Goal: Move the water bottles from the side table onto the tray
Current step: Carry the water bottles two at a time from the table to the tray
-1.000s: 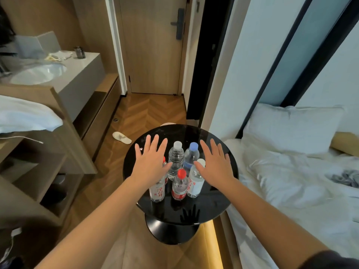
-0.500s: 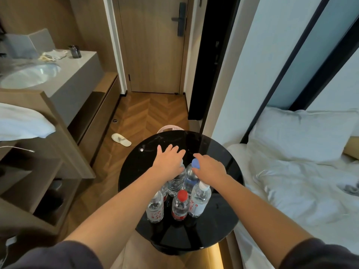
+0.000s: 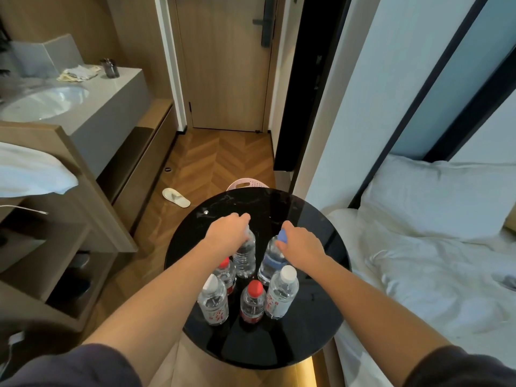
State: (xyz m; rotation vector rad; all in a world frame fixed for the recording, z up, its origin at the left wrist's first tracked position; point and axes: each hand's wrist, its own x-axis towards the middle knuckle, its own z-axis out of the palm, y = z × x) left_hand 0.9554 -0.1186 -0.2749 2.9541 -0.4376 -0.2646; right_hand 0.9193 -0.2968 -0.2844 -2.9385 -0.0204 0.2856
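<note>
Several clear water bottles stand clustered on a round black side table (image 3: 301, 342). My left hand (image 3: 227, 233) is closed over the top of a clear ribbed bottle (image 3: 245, 256) at the back left of the cluster. Over the neck of the blue-capped bottle (image 3: 269, 263) at the back right, my right hand (image 3: 300, 243) is closed. In front stand a white-capped bottle (image 3: 213, 301), a red-capped bottle (image 3: 252, 301), a second white-capped bottle (image 3: 280, 296), and another red-capped bottle (image 3: 226, 275) behind. No tray is in view.
A bed with white sheets and a pillow (image 3: 435, 196) lies right of the table. A wooden shelf unit (image 3: 92, 196) and a sink counter (image 3: 111, 107) stand on the left. A slipper (image 3: 176, 197) lies on the wood floor; a pink basket (image 3: 247, 184) peeks behind the table.
Both hands came down from hovering with spread fingers and closed on the tops of the two back bottles. The two bottles now lean apart slightly.
</note>
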